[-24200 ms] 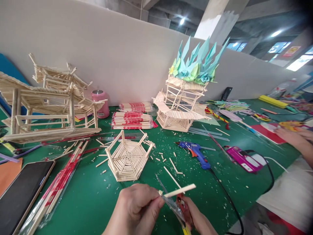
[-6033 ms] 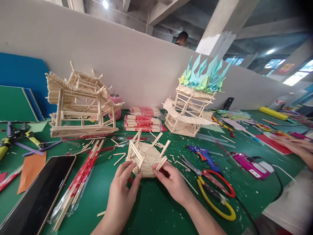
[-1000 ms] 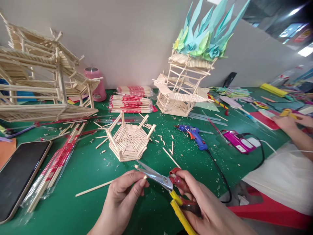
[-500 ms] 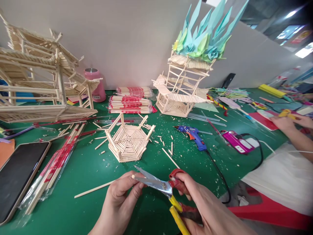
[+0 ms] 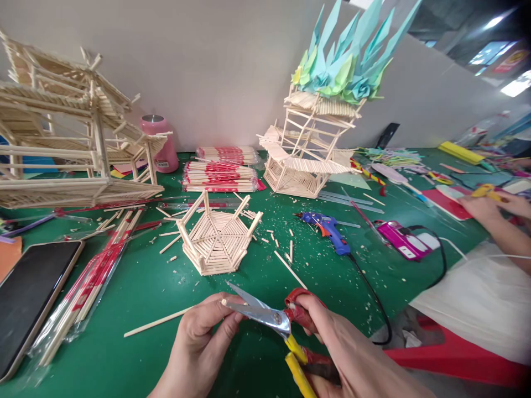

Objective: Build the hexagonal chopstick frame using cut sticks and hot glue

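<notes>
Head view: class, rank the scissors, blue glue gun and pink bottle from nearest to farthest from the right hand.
1. Scissors, held in the right hand.
2. Blue glue gun, lying beyond that hand.
3. Pink bottle, far back, toward the left.

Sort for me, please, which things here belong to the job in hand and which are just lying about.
Belonging, it seems: scissors in the right hand, stick piece in the left hand, small stick frame, blue glue gun.
Apparently just lying about: phone, pink flask, orange paper.
</notes>
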A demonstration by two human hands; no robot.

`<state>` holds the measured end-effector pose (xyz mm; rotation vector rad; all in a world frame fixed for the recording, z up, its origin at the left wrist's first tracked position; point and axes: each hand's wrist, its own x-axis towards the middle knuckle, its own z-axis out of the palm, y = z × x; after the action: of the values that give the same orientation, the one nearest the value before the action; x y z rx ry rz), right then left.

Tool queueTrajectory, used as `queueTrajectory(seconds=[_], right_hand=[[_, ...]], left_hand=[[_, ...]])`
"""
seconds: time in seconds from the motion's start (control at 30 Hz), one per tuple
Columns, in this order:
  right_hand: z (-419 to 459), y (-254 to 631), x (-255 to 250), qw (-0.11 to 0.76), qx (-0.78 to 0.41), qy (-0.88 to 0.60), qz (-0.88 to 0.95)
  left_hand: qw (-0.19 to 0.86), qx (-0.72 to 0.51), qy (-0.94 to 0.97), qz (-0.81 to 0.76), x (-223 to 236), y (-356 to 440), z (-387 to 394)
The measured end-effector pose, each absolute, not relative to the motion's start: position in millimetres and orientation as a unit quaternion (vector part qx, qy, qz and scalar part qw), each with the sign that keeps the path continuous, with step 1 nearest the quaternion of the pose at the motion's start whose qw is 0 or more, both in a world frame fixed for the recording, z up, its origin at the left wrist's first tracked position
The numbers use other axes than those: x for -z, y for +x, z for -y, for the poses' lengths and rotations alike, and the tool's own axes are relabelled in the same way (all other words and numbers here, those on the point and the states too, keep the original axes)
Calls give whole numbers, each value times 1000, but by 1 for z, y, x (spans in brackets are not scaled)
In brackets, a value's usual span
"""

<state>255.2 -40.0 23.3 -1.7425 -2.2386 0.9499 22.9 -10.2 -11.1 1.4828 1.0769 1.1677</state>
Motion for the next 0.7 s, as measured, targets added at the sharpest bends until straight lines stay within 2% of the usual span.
queueTrajectory(seconds=[0.13, 0.33, 0.5, 0.7], right_hand=[[31, 240, -31, 121, -348, -564, 739], [21, 231, -37, 238, -430, -575, 654], [25, 239, -31, 238, -452, -592, 624], [34, 237, -26, 238, -457, -599, 612]], left_hand=[[478, -475, 596, -436, 10, 25, 11], [642, -499, 345, -469, 11, 29, 10], [738, -517, 136, -412, 9, 28, 5], [778, -518, 103, -340, 8, 29, 6]])
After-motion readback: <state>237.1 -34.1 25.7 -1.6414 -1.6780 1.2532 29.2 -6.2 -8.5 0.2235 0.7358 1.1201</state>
